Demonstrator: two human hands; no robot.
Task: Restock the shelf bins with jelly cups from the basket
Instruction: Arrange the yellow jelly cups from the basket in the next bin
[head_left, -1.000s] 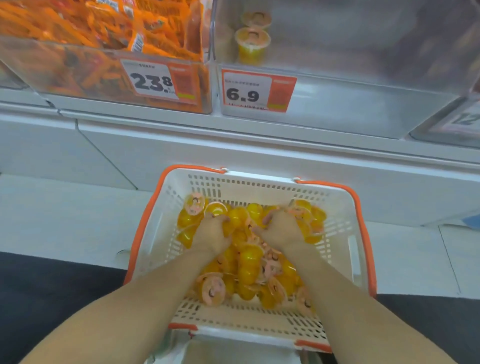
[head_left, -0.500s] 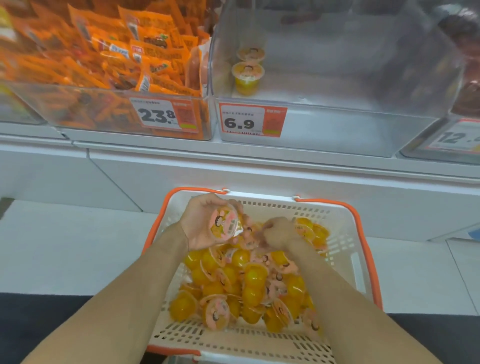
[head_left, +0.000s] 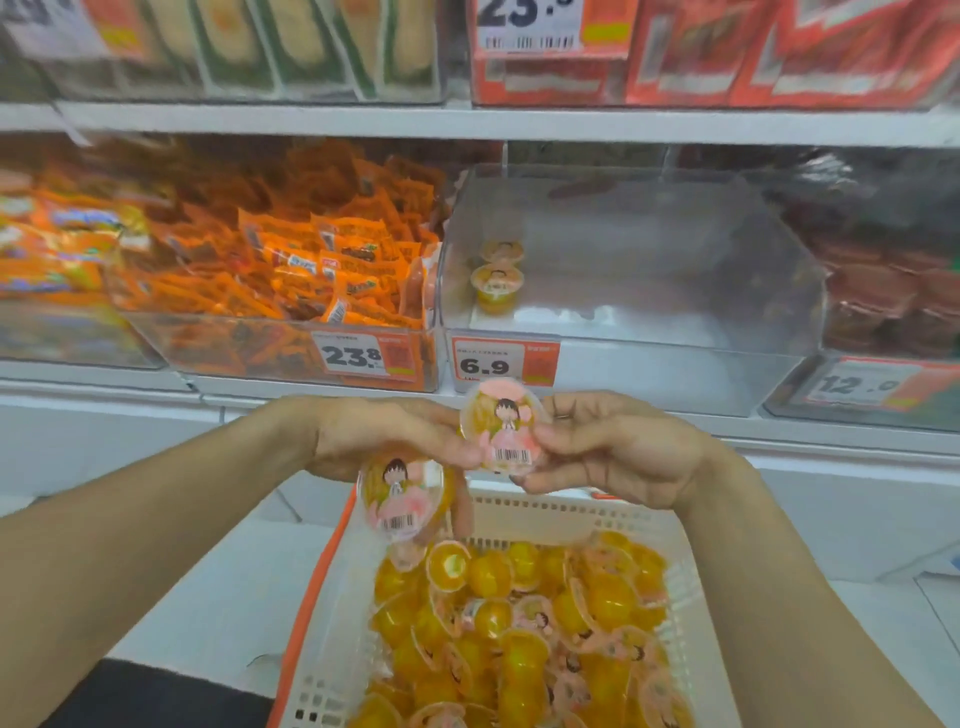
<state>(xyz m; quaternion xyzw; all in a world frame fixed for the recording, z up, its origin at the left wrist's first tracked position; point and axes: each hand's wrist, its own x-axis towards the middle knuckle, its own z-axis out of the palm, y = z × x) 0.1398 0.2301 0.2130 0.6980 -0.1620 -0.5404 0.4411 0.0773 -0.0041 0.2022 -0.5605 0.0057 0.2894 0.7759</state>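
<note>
Jelly cups (head_left: 524, 639) fill the white basket (head_left: 332, 597) below you, and you hold two more up in front of the shelf.

Your left hand (head_left: 384, 441) grips one jelly cup (head_left: 401, 498), lid facing you, just above the basket's orange rim; your right hand (head_left: 618, 447) pinches a second cup (head_left: 506, 428) between thumb and fingers (head_left: 553, 475), and your left fingertips seem to touch it too. Two cups (head_left: 497, 283) sit in the clear bin (head_left: 675, 364) tagged 6.9.
</note>
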